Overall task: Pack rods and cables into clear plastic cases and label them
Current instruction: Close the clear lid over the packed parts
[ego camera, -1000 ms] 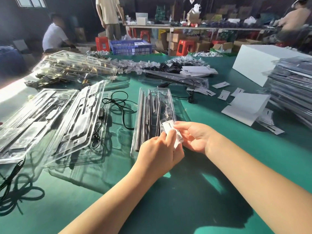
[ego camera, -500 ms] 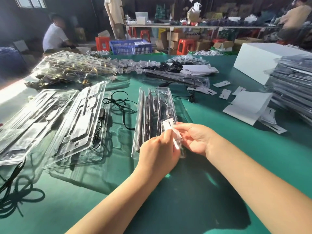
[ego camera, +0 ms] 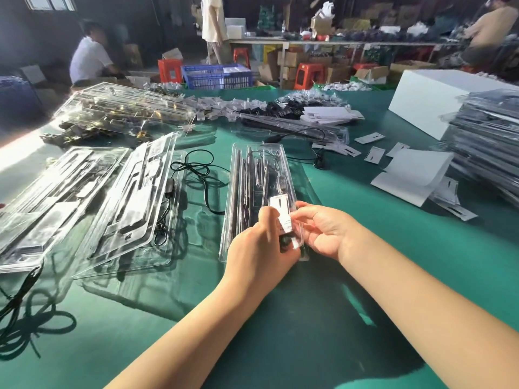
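holding a small white label [ego camera: 280, 213] with dark print at the middle of the frame, you have it over the near end of a long clear plastic case [ego camera: 259, 175] lying on the green table [ego camera: 365, 276]. your left hand [ego camera: 258, 254] curls its fingers and thumb round the label's left edge; your right hand [ego camera: 323, 231] pinches the right edge, fingers bent close together. inside the case lie grey rods [ego camera: 235, 189] side by side and a thin cable. to the left, two more clear cases [ego camera: 134, 200] lie open with a black cable [ego camera: 196, 169] beside them. at the right edge stands a stack of packed cases [ego camera: 488, 141].
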Demonstrator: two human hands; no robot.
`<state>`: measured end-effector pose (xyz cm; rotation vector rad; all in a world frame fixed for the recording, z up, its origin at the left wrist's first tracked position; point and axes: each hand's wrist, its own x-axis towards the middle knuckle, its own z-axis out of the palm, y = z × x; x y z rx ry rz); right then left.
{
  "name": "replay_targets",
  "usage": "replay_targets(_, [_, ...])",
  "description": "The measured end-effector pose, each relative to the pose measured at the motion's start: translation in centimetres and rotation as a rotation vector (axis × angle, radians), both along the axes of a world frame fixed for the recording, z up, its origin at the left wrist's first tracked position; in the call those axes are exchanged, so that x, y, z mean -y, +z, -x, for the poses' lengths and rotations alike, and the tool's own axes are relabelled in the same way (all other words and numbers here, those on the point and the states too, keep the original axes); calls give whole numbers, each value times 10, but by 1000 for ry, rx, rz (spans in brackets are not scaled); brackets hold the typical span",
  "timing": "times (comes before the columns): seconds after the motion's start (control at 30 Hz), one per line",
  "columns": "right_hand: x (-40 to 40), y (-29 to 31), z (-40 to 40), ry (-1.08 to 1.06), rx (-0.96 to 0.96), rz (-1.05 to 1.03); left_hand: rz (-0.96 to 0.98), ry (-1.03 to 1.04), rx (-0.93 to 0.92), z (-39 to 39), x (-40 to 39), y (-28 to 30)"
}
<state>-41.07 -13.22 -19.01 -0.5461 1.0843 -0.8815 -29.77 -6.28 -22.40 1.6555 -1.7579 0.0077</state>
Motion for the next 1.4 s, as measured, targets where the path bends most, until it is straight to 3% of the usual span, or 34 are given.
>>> replay_targets(0.1, [-3,0,1,28,-14,24,35,4,117,2,0,1])
replay_targets(0.2, [-2,2,12,126,-238,128,119,-7,206,4,2,-1])
replay_targets(0.23, [-1,2,18,140,-339,185,83,-33,227,3,1,-2])
replay_targets(0.33, [4,-3,31,103,-894,514,-19,-61,306,-2,4,-4])
replay_targets(0.37, [3,-4,31,114,-948,560,-18,-67,341,-3,5,-5])
replay_targets(0.43, [0,-11,24,178,-857,552,-24,-83,441,-4,6,-4])
replay_targets(0.53, [2,-19,15,198,-937,538,-120,-130,525,-3,4,-3])
replay_targets(0.67, [14,-5,13,315,-832,315,-178,-115,686,1,7,-2])
replay_targets(0.77, [18,1,0,359,-1080,346,28,-38,928,1,6,-8])
replay_targets(0.83, [16,-1,-8,360,-1315,480,135,-38,917,1,2,-13])
replay_targets(0.9, [13,-10,-10,259,-1297,519,216,-63,823,1,0,-16])
replay_targets(0.97, [11,-18,-7,163,-1029,451,224,-44,752,3,-2,-12])
replay_targets(1.03, [10,-23,-1,166,-859,431,185,-69,637,5,-7,-4])
replay_targets(1.13, [6,-25,7,117,-758,493,58,-146,355,3,-10,10])
replay_targets(1.27, [0,-17,17,-4,-670,600,-196,185,-56,-28,4,16])
replay_targets(1.33, [-2,-13,24,-39,-621,627,-402,167,-559,-43,8,25])
replay_targets(1.4, [-1,-8,32,-41,-658,690,-591,-2,-1157,-45,9,39])
